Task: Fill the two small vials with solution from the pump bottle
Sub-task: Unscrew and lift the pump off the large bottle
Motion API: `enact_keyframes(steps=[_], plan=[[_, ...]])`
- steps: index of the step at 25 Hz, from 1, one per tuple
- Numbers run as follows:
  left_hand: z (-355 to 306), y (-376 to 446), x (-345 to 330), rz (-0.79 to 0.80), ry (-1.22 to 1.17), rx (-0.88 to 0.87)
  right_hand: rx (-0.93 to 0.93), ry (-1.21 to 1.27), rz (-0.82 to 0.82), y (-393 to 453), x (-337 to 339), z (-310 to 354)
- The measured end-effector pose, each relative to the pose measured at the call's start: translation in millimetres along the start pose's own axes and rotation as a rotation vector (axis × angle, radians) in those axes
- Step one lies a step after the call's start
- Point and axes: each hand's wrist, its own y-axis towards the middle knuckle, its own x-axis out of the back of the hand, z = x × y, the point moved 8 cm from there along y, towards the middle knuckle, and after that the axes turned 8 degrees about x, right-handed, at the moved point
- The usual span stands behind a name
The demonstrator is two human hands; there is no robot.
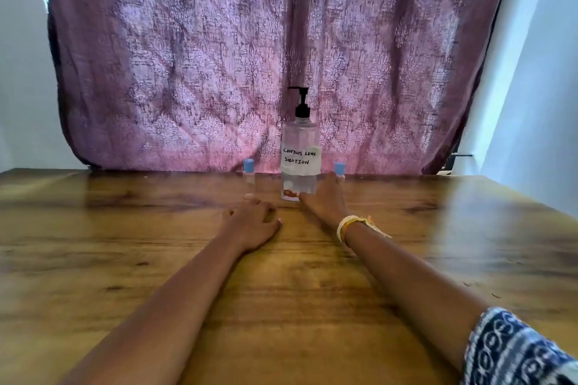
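A clear pump bottle [301, 147] with a black pump and a handwritten "contact lens solution" label stands at the far middle of the wooden table [125, 259]. Two small clear vials with blue caps flank it, the left vial [249, 170] and the right vial [339, 169]. My right hand [325, 200] stretches forward with straight fingers. Its fingertips reach the right vial's body and hide most of it, while its thumb lies by the bottle's base. My left hand [253, 222] rests on the table in front of the bottle, loosely curled and holding nothing.
A purple patterned curtain [250, 56] hangs right behind the table's far edge. Pale walls stand on both sides. A dark bracket [456, 159] juts out at the far right corner of the table.
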Motion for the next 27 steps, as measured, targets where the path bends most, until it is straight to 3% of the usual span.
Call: enact_keyframes(steps=[5,10,12,15,18,23,27], plan=[[1.2,9.5,-9.3,0.002,0.040,-0.006,-0.116,0.227,-0.034,11.1,-7.5,2.0],[1.5,5.0,-7.8,0.013,0.001,0.027,-0.083,0.237,-0.061,-14.2,9.6,19.6],[-3.3,-4.7,6.5,-0.056,-0.231,0.035,-0.048,0.308,-0.024,-30.8,14.9,29.0],[-10.2,-25.4,44.1,-0.196,-0.786,-0.002,0.035,0.451,0.093,-62.7,28.2,49.0],[-24.3,-43.0,70.9,-0.191,-1.096,-0.100,0.124,0.427,0.190,-99.9,50.8,64.6],[-80.0,-90.0,105.9,-0.156,-1.005,-0.298,0.117,0.360,0.295,-157.6,74.8,73.0],[-96.5,-105.6,116.3,-0.117,-0.988,-0.286,0.167,0.275,0.365,-185.0,93.3,80.5]])
